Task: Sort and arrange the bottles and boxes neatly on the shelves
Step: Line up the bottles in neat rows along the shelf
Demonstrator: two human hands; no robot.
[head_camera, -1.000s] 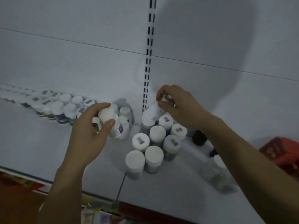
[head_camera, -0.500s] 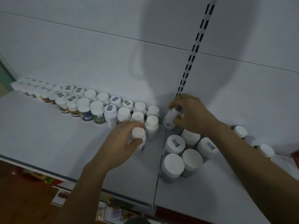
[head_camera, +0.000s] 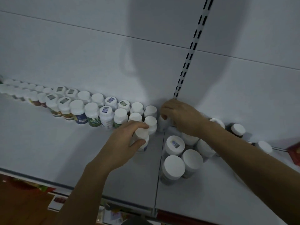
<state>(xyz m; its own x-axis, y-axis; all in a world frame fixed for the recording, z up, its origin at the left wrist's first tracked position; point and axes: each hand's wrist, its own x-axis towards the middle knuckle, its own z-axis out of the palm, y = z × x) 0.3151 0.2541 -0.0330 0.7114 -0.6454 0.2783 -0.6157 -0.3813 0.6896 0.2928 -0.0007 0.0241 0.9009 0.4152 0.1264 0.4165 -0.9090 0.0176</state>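
A double row of white-capped bottles (head_camera: 92,111) runs along the back of the white shelf (head_camera: 48,148) from the far left to the middle. My left hand (head_camera: 123,142) grips a small white-capped bottle (head_camera: 142,137) standing at the row's right end. My right hand (head_camera: 180,116) curls over another white bottle (head_camera: 162,124) against the back wall, next to the slotted upright; that bottle is mostly hidden. A cluster of larger white-capped jars (head_camera: 181,156) stands under my right forearm.
A few dark bottles with white caps (head_camera: 237,129) stand along the back at the right. A red box (head_camera: 294,153) pokes in at the right edge. The slotted upright (head_camera: 190,52) divides the back wall. Below the shelf edge (head_camera: 48,182), lower goods show dimly.
The view has shifted left, showing more of the bottle row. My left hand has brought its bottle down onto the shelf at the row's end. My right hand lowered its bottle toward the back wall.
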